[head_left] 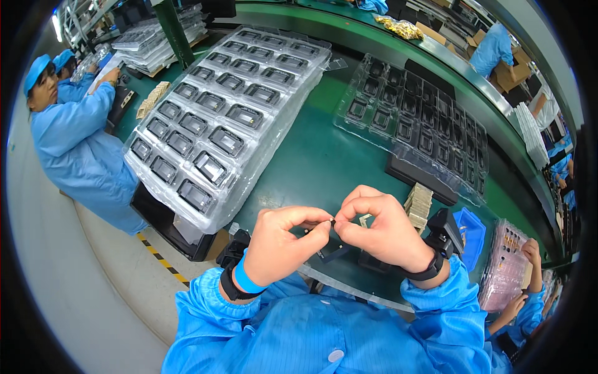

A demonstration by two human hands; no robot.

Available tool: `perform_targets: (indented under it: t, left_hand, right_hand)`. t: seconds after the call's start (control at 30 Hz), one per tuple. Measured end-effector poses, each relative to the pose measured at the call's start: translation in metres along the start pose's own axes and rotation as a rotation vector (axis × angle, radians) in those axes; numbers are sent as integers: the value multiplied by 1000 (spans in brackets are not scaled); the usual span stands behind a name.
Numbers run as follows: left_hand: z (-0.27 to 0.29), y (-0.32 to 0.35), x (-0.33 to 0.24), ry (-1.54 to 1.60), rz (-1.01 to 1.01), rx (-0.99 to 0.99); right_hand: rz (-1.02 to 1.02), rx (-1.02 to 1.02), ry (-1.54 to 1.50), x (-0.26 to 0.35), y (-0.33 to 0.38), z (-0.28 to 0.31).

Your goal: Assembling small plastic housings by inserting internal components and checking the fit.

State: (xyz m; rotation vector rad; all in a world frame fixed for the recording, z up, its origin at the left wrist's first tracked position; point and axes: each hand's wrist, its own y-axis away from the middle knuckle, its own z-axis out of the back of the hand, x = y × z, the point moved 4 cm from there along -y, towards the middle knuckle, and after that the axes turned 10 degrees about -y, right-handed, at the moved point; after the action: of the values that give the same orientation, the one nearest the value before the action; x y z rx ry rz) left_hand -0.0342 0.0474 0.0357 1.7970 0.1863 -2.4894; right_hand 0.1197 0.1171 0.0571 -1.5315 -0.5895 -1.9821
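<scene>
Fingers (319, 235) pinched, left hand (280, 243), right hand (387, 232), 1 small dark piece (332, 222) between

Clear trays (254, 163) lie on a green bench (311, 165)

On the surface (296, 165), ahead and left of the left hand (288, 240), lay stacked trays (265, 156) with parts (227, 141) in their pockets. Well ahead of the right hand (383, 229), a second tray (406, 153) held more parts (405, 129). Just beyond that hand stood a pile of pieces (418, 206); to the hands' right sat a bin (474, 235), then a third tray (496, 290).
</scene>
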Motion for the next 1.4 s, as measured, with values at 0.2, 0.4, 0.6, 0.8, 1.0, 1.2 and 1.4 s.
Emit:
perform_targets:
  t: [0.2,0.4,0.6,0.8,1.0,1.2,1.4]
  left_hand:
    - [-1,-1,1,-23,47,24]
    - [-6,-1,17,178,129,68]
    - [-10,-1,19,280,167,93]
    - [-8,-2,20,255,147,108]
    - [-9,-2,19,290,146,120]
    - [-10,-1,18,344,172,144]
    - [-12,0,20,363,139,160]
  right_hand:
    - [-33,5,6,-2,0,1]
    - [-7,-20,-4,-3,0,0]
    - [-3,-1,-7,-5,-2,1]
    - [-17,9,-22,-3,-3,0]
    - [-26,21,-26,-4,-2,0]
    - [-35,24,-42,-3,-1,0]
    - [-23,30,-29,-2,-1,0]
